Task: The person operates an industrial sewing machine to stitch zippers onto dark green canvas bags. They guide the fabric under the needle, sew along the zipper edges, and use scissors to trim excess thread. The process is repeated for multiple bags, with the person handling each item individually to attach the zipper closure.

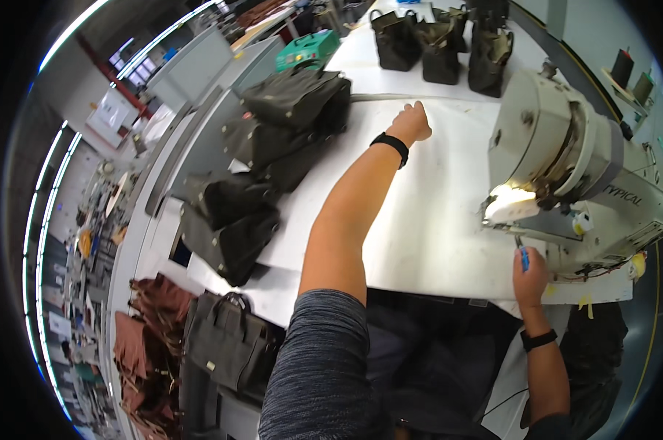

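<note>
My left hand (412, 123) reaches to the far part of a white work surface (397, 249), fingers curled; whatever they may hold is hidden. My right hand (529, 275) grips a small blue-handled tool (525, 258) with a metal tip, just below the head of a pale industrial sewing machine (529, 132). A lit lamp shines by the machine's needle area. Dark olive bags (287, 103) lie piled along the left side of the surface, near my left forearm.
More dark bags (440, 55) stand on a back table beside a green machine (306, 51). Reddish-brown bags (144, 352) and a dark handbag (229, 345) are at lower left. Thread cones (622, 67) sit on a right shelf; a workshop stretches along the left.
</note>
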### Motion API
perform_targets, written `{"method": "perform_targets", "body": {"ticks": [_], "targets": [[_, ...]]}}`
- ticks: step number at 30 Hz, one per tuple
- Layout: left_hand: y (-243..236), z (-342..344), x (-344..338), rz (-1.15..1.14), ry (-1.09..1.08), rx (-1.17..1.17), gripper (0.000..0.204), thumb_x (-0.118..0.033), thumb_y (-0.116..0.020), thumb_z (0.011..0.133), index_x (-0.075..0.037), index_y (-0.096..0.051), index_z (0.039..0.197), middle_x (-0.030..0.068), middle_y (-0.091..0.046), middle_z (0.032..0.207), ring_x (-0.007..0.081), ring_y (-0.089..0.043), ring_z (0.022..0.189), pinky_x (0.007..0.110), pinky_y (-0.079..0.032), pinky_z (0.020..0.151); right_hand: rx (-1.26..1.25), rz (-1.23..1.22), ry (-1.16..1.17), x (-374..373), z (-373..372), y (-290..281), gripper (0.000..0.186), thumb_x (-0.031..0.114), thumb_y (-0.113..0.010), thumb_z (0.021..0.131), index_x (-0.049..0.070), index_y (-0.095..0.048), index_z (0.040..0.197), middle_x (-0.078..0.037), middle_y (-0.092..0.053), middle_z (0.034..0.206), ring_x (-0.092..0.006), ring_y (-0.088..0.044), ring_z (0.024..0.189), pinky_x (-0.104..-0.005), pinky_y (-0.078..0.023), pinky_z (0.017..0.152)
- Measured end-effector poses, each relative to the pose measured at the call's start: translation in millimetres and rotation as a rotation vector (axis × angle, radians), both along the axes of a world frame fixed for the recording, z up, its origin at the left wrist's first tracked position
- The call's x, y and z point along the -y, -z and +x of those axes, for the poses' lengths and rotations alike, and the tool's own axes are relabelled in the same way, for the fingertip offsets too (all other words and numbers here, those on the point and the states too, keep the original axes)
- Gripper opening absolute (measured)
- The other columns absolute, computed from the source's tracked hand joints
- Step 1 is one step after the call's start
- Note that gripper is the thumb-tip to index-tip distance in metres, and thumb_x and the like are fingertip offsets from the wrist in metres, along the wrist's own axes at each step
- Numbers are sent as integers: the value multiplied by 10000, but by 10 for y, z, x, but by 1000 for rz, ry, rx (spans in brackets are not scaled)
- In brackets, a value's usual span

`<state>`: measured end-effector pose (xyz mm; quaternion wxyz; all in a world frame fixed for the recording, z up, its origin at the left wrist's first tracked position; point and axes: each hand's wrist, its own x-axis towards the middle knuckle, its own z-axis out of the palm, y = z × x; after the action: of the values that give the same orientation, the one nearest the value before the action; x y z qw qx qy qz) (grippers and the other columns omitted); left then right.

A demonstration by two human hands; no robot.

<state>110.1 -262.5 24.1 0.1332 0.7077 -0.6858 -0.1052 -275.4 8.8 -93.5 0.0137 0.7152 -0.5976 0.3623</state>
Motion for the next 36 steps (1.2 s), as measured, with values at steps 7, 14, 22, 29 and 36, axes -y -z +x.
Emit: {"method": "perform_targets", "body": {"ticks": [7,14,22,29,36], "targets": [[-768,1569,-1340,-300,-185,181,582,-294,-774,861,-47,-641,1370,217,-651,1376,413,-620,1292,489,-527,1074,1,10,-35,77,-2,24,203,257,-702,1002,62,-674,1049,-164,-709,929,-401,-681,871,-498,-529,763],[-636,2672,-1679,-562,-250,184,584,-320,-802,868,-59,-645,1366,210,-634,1411,394,-594,1327,475,-495,1103,-14,-7,9,57,65,-99,188,231,-715,981,62,-634,981,-151,-691,874,-401,-667,834,-503,-514,727],[-307,2620,-1073,-692,-334,222,439,-391,-741,958,-96,-729,1283,189,-632,1435,394,-630,1281,477,-528,1041,37,-50,-4,-22,91,-104,174,184,-740,951,48,-637,983,-162,-684,849,-400,-666,782,-497,-520,703],[-989,2528,-1062,-849,-239,48,317,-320,-706,1013,-26,-780,1104,162,-757,916,310,-749,845,409,-566,777,116,-86,-40,-48,159,-113,175,175,-748,943,43,-641,985,-157,-695,865,-389,-682,804,-483,-535,713],[-1475,1347,-1838,-596,76,242,326,-318,-684,1027,-6,-772,1055,206,-752,906,337,-755,820,431,-571,748,28,-124,-32,-8,18,-96,189,198,-730,944,50,-617,969,-144,-701,877,-366,-688,836,-490,-537,728]]}}
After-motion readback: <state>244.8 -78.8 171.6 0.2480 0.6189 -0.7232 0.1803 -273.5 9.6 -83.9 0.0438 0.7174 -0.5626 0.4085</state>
